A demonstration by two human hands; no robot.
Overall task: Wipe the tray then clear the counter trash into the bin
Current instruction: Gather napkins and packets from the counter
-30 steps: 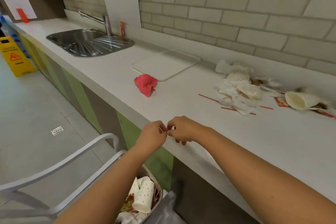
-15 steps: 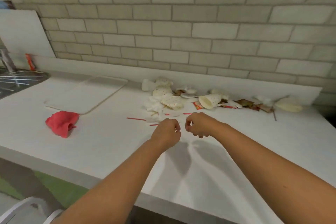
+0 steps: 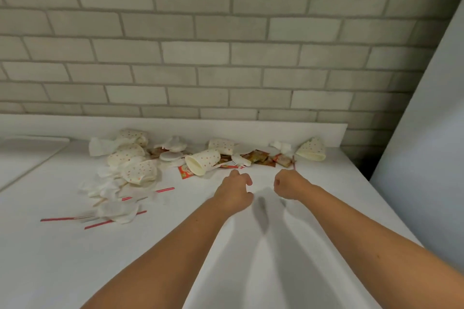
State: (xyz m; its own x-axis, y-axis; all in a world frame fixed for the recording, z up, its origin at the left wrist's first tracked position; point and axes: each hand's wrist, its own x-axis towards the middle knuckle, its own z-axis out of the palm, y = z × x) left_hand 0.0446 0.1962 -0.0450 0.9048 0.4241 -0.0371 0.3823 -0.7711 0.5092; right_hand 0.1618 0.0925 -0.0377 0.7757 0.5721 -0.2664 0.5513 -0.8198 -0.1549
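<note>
The trash [image 3: 140, 170] lies in a strip along the far side of the counter [image 3: 75, 271], against the white upstand [image 3: 251, 130]. I count about six dotted paper cups, most of them crushed, and one [image 3: 202, 162] lies on its side, mouth toward me. Three red straws [image 3: 164, 189] sit nearer among the napkins [image 3: 118, 211]. The tray [image 3: 32, 148] is at the far left edge. The left hand [image 3: 234, 190] hovers just near the cups, fingers loosely curled with nothing in them. The right hand [image 3: 291, 183] is curled, and I cannot tell whether it holds anything. The near counter is bare, and its right end stops by a grey panel [image 3: 426, 133].
</note>
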